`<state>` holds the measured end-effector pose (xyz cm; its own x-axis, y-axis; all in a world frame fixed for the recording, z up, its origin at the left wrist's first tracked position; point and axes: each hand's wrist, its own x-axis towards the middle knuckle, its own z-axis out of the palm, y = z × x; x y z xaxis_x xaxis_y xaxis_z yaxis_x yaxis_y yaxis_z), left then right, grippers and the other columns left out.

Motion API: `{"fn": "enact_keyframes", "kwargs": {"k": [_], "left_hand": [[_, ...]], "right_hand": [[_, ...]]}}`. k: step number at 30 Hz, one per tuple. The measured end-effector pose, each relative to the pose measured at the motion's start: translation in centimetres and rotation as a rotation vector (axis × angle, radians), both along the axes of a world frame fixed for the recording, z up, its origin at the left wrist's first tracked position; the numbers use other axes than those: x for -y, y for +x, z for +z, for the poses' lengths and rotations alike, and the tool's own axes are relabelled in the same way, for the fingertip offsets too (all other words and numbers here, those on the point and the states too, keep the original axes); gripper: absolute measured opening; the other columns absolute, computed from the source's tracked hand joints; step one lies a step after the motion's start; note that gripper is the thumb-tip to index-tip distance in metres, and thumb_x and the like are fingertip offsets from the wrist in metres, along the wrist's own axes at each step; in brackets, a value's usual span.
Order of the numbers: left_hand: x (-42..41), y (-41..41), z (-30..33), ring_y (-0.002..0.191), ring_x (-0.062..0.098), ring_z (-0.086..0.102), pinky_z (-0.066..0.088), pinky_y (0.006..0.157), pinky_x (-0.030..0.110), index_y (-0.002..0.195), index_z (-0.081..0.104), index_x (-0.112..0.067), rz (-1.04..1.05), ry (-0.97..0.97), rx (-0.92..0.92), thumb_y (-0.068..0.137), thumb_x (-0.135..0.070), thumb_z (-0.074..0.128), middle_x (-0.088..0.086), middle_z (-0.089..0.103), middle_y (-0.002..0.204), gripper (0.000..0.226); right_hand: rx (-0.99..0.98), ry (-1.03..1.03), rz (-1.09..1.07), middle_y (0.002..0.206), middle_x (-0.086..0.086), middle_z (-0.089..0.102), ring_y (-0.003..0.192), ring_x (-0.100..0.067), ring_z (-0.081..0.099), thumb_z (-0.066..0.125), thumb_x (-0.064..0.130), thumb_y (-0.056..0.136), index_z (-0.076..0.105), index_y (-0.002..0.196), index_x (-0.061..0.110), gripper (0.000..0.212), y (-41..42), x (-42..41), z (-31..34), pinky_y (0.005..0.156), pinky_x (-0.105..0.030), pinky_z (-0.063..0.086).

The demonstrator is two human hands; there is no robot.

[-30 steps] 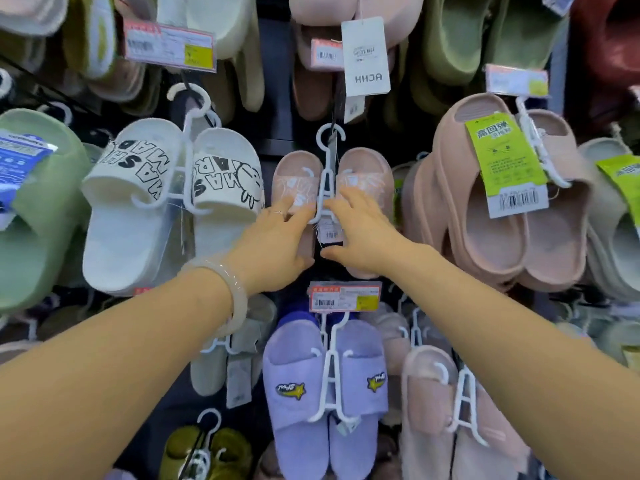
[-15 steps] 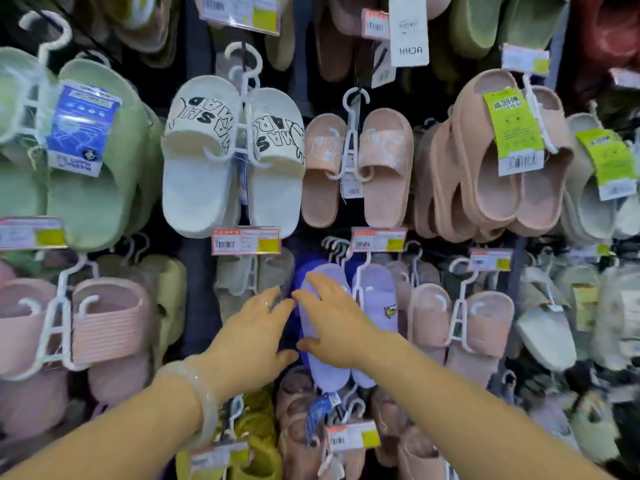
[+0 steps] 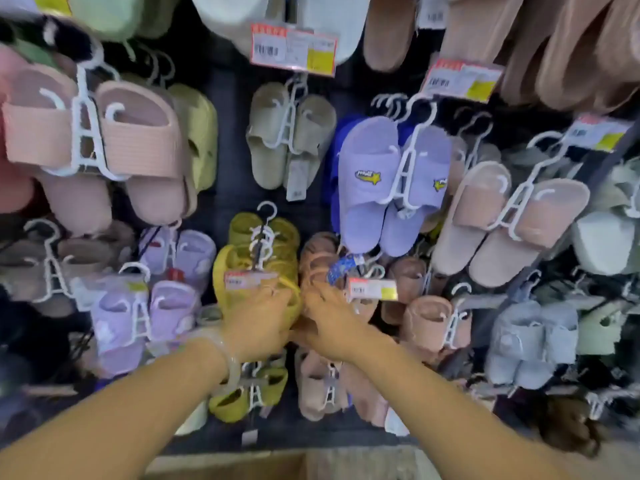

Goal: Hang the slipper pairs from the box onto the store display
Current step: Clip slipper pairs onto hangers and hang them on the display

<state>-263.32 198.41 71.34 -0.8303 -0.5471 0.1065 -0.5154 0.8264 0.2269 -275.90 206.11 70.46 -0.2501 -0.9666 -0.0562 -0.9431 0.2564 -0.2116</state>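
- Slipper pairs hang in rows on the store display [image 3: 221, 140], a dark wall crowded with white hangers and price tags.
- Yellow slippers [image 3: 256, 258] hang low in the middle; the left hand [image 3: 259, 323] lies against their lower edge, its fingers [image 3: 277, 296] loosely bent and reaching forward. Blur hides whether they pinch anything.
- Peach slippers [image 3: 317, 258] hang just right of the yellow pair; the right hand [image 3: 332, 323] rests on them, fingers slightly spread and extended rather than curled. I cannot tell if it grips a hanger.
- Both hands sit close together, almost touching at the thumbs.
- A pale bracelet [image 3: 228, 355] circles the left wrist.
- A red-and-yellow price tag [image 3: 372, 289] sticks out just beside the right fingertips.
- Lilac slippers with a star patch [image 3: 367, 181] hang above and to the right of the hands.
- Pink ribbed slippers [image 3: 135, 143] hang at the upper left, beige slippers [image 3: 291, 136] at upper centre.
- The cardboard box [image 3: 277, 464] shows at the bottom edge, below both forearms; its contents are out of view.
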Motion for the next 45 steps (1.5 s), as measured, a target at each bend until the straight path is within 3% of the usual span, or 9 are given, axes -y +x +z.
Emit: {"fn": "enact_keyframes", "kwargs": {"k": [8,11,16,19,23,29,35,40,45], "left_hand": [[-2.8,2.5,-15.3,0.128,0.033,0.039,0.039,0.102,0.044,0.137,0.035,-0.012,0.153,0.323,0.276,0.085,-0.036,0.061,0.012,0.034,0.142,0.063],[-3.4,3.5,-21.4,0.127,0.032,0.038,0.037,0.103,0.041,0.139,0.035,-0.014,0.227,0.391,0.378,0.085,-0.035,0.061,0.011,0.037,0.141,0.063],[-2.6,6.1,-34.0,0.125,0.033,0.042,0.037,0.104,0.044,0.133,0.04,-0.018,0.249,0.551,0.491,0.084,-0.044,0.05,0.011,0.042,0.138,0.056],[-2.2,8.2,-42.6,0.126,0.03,0.044,0.037,0.104,0.042,0.134,0.038,-0.026,0.291,0.634,0.546,0.078,-0.059,0.036,0.005,0.045,0.137,0.065],[-3.2,10.9,-50.5,0.127,0.031,0.04,0.036,0.106,0.043,0.142,0.029,-0.02,0.369,0.732,0.605,0.084,-0.044,0.057,0.01,0.039,0.14,0.069],[-4.3,14.0,-65.4,0.126,0.03,0.041,0.04,0.103,0.042,0.138,0.033,-0.02,0.437,0.828,0.706,0.087,-0.042,0.056,0.006,0.035,0.141,0.06],[-4.5,15.7,-78.1,0.135,0.032,0.03,0.037,0.105,0.043,0.142,0.025,-0.022,0.451,0.841,0.806,0.087,-0.045,0.056,0.008,0.019,0.151,0.067],[-2.2,15.4,-84.3,0.142,0.036,0.012,0.023,0.112,0.048,0.147,0.005,-0.018,0.675,0.672,0.633,0.078,-0.042,0.069,0.014,0.002,0.157,0.097],[1.2,15.3,-87.3,0.133,0.04,0.03,0.027,0.109,0.049,0.136,0.031,0.001,0.612,0.382,0.404,0.077,-0.023,0.07,0.019,0.016,0.154,0.075]], "right_hand": [[0.163,0.3,0.03,0.144,-0.014,0.028,0.132,-0.033,0.032,0.065,0.026,0.082,0.034,0.139,0.009,0.067,1.3,-2.3,-15.3,0.104,-0.038,0.034],[0.197,0.387,0.036,0.143,-0.015,0.03,0.132,-0.034,0.033,0.065,0.031,0.082,0.034,0.138,0.009,0.067,1.6,-2.7,-21.4,0.102,-0.04,0.037],[0.275,0.557,-0.001,0.154,-0.015,0.017,0.142,-0.03,0.019,0.059,0.031,0.088,0.02,0.146,0.01,0.073,2.8,-3.6,-32.3,0.112,-0.034,0.019],[0.357,0.637,-0.08,0.15,-0.011,0.026,0.135,-0.029,0.032,0.057,0.032,0.09,0.027,0.143,0.014,0.063,3.5,-4.2,-39.6,0.108,-0.035,0.03],[0.406,0.766,-0.204,0.145,-0.008,0.033,0.129,-0.028,0.039,0.061,0.035,0.087,0.031,0.14,0.021,0.063,5.1,-5.4,-50.2,0.105,-0.037,0.036],[0.422,0.899,-0.328,0.146,-0.006,0.034,0.133,-0.028,0.037,0.062,0.044,0.084,0.026,0.144,0.022,0.073,6.4,-7.6,-66.1,0.108,-0.039,0.034],[0.379,0.932,-0.336,0.15,-0.009,0.03,0.135,-0.029,0.035,0.069,0.045,0.077,0.023,0.145,0.021,0.085,6.7,-8.4,-78.8,0.109,-0.042,0.036],[0.379,0.904,-0.484,0.156,-0.008,0.009,0.143,-0.031,0.016,0.079,0.037,0.068,0.0,0.149,0.019,0.115,6.5,-7.6,-86.4,0.114,-0.042,0.026],[0.151,0.872,-0.489,0.146,-0.015,0.017,0.136,-0.034,0.024,0.073,0.041,0.073,-0.006,0.148,0.02,0.111,8.2,-8.6,-90.3,0.109,-0.047,0.03]]}}
